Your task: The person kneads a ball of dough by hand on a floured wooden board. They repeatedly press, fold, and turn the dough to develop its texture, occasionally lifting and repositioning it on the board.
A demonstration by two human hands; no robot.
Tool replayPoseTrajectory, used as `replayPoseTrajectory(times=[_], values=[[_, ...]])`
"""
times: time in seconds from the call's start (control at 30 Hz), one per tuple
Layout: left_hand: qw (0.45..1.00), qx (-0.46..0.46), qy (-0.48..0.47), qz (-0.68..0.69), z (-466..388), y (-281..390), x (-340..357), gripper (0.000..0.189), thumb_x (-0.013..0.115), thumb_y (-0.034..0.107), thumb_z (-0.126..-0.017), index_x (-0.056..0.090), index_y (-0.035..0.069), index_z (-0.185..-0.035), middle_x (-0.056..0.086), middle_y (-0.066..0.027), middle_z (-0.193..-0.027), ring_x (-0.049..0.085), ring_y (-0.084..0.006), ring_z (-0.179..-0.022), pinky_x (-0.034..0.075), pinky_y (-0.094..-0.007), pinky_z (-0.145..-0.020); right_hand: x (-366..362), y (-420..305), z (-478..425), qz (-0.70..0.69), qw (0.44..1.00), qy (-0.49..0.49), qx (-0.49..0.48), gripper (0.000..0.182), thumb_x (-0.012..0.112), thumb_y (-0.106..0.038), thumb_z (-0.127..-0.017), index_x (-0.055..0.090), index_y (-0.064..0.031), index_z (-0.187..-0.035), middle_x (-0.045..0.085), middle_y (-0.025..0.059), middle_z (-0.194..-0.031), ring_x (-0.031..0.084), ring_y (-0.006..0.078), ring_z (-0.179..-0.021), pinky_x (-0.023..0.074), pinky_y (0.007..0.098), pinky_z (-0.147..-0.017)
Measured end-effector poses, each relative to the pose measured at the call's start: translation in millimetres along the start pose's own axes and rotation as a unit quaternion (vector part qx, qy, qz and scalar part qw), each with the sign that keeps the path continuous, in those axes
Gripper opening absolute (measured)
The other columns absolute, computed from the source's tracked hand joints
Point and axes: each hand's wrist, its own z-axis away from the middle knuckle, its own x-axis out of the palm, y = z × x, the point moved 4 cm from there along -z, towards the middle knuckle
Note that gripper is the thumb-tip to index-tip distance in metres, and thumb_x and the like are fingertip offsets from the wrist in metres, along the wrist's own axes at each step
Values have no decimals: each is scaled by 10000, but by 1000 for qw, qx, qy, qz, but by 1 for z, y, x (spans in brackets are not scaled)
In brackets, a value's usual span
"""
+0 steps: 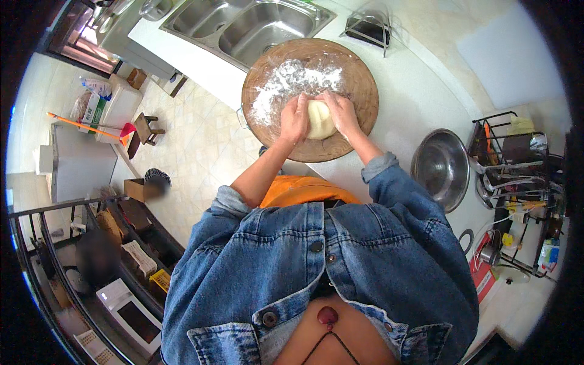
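A smooth, pale ball of dough (321,120) rests on a round wooden board (365,105), towards its front right part. My left hand (294,117) cups the dough's left side, and my right hand (338,113) cups its right side. The fingertips of both hands come close together at the dough's far edge. White flour (292,82) is spread over the back and left of the board. A shallow crease runs along the top of the dough. Parts of its sides are hidden by my palms.
Behind the board is a double steel sink (264,28). A metal rack (367,32) stands at the back right. To the right are a steel bowl (441,169) and a black wire shelf (511,132) with ladles. A wooden stool (145,129) stands on the floor at left.
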Motion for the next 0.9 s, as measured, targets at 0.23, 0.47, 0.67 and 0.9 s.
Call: replayPoseTrajectory(times=[0.23, 0.47, 0.67, 0.9], values=[[976, 189, 26, -109, 54, 35, -3, 285, 461, 194, -959, 640, -8, -1050, 587, -183, -1048, 547, -321, -1011, 424, -378, -916, 7, -47, 64, 127, 968, 84, -200, 260, 561, -188, -895, 638, -41, -1096, 614, 137, -1132, 572, 304, -1064, 415, 391, -970], [932, 309, 33, -188, 89, 20, 5, 398, 398, 163, -931, 519, 7, -1277, 523, -212, -1256, 491, -385, -1116, 361, -456, -981, 19, -47, 107, 196, 938, 103, -268, 390, 484, -229, -918, 525, -32, -1253, 520, 174, -1247, 482, 366, -1146, 346, 471, -1010], [940, 220, 36, -257, 44, 22, 15, 339, 439, 174, -928, 584, 31, -1198, 593, -160, -1027, 540, -361, -973, 419, -438, -853, 16, -25, 56, 211, 947, 128, -206, 292, 498, -256, -925, 585, -69, -1132, 580, 146, -1102, 535, 359, -1026, 417, 448, -881], [984, -121, -14, 127, -8, -14, 1, 341, 463, 278, -972, 644, -1, -1049, 649, -198, -925, 609, -341, -820, 477, -397, -769, -17, 7, -3, -57, 995, 59, 51, 387, 447, -336, -974, 665, -24, -1045, 666, 175, -996, 619, 340, -955, 476, 407, -827]])
